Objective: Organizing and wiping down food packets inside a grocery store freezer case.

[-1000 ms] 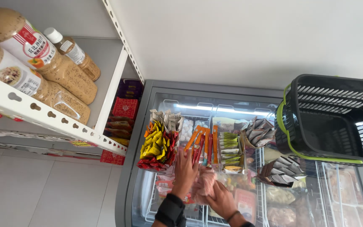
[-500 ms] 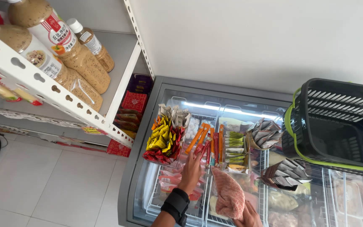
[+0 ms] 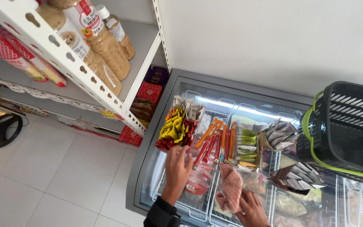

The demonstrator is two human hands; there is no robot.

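My right hand [image 3: 252, 207] grips a pink packet of frozen meat [image 3: 232, 188] over the near part of the chest freezer [image 3: 150, 138]. My left hand [image 3: 178, 167] lies open and flat just left of it, fingertips touching the yellow-and-red snack packets [image 3: 175, 130]. Farther right sits a black basket [image 3: 349, 126] on the freezer's edge.

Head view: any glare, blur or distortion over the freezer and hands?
Head view: a bright light strip glares along the freezer's far edge; the glass lid reflects faintly; the left hand is slightly soft, the right hand cut off by the frame's bottom edge beside the pink pack; the shelf slants steeply from the wide-angle lens; daylight is otherwise even.
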